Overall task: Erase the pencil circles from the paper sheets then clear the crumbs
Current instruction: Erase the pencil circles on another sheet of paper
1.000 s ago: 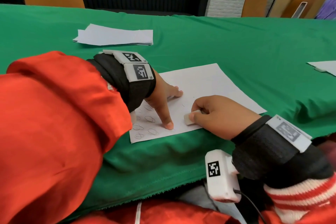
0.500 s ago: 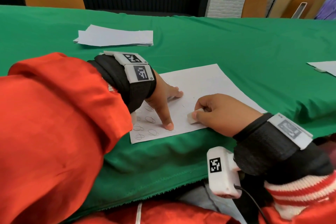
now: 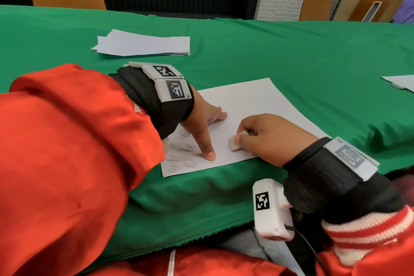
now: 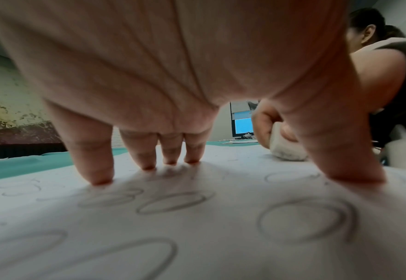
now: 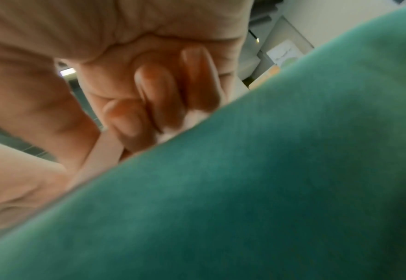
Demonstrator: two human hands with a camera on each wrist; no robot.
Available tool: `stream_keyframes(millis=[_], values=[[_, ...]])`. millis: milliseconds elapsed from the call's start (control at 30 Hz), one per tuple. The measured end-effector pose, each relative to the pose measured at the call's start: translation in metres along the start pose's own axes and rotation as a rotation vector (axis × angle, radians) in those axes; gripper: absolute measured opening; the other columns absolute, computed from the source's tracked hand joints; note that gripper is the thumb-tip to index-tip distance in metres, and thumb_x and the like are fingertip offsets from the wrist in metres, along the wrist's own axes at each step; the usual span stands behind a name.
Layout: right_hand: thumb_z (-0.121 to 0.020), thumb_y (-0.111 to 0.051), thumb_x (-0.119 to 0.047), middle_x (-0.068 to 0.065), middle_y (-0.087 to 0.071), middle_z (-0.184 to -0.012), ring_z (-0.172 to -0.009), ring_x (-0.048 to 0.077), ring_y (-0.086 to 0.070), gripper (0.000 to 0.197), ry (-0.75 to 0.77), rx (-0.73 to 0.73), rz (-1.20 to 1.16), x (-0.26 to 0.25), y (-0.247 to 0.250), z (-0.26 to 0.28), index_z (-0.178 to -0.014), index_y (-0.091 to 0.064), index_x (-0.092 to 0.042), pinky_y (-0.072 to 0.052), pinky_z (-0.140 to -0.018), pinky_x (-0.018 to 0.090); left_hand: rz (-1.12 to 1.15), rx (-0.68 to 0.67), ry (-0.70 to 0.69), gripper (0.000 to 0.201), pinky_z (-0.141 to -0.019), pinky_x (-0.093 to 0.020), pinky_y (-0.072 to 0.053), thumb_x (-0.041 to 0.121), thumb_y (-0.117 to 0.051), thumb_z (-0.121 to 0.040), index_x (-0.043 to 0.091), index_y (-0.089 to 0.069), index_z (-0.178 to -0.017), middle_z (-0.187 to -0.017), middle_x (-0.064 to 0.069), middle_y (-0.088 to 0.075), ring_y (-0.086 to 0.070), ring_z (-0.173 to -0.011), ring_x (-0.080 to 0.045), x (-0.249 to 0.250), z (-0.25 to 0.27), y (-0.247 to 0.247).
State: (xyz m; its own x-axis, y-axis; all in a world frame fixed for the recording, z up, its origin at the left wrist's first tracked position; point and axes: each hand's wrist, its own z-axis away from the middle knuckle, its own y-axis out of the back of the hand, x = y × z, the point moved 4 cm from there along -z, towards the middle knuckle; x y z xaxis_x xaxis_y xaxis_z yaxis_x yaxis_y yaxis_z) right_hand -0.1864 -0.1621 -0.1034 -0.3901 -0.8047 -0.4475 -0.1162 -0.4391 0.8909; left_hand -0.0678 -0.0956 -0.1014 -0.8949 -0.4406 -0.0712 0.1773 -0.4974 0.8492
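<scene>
Left hand (image 3: 201, 125) fingers spread straight, pressing paper (image 3: 257, 101). Right hand (image 3: 268, 139) pinches eraser (image 3: 236, 142), apparently touching paper; circles (image 3: 187, 147) beside left thumb.

Head view reads evenly lit and sharp for me, edges bowed by the wide lens. Left wrist view: soft shadows under the fingertips (image 4: 101, 178) on the paper sheet (image 4: 221, 236), near circles blurred. Right wrist view is smeared, tablecloth (image 5: 292, 189) out of focus.

A matt green cloth (image 3: 291, 56) covers the table under smooth white paper (image 3: 251, 101) and a matt white rubber eraser (image 3: 235, 143).
</scene>
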Motion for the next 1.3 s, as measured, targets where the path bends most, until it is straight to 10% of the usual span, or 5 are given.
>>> stream_keyframes(millis=[1300], values=[[-0.085, -0.060, -0.033, -0.007, -0.049, -0.061, -0.057, 0.005, -0.043, 0.022, 0.045, -0.086, 0.026, -0.013, -0.004, -0.010, -0.067, -0.053, -0.023, -0.033, -0.054, 0.022, -0.003, -0.011, -0.020, 0.112, -0.118, -0.035, -0.010, 0.055, -0.071, -0.073, 0.026, 0.003, -0.152, -0.160, 0.007, 0.000, -0.010, -0.146, -0.014, -0.001, -0.002, -0.001]])
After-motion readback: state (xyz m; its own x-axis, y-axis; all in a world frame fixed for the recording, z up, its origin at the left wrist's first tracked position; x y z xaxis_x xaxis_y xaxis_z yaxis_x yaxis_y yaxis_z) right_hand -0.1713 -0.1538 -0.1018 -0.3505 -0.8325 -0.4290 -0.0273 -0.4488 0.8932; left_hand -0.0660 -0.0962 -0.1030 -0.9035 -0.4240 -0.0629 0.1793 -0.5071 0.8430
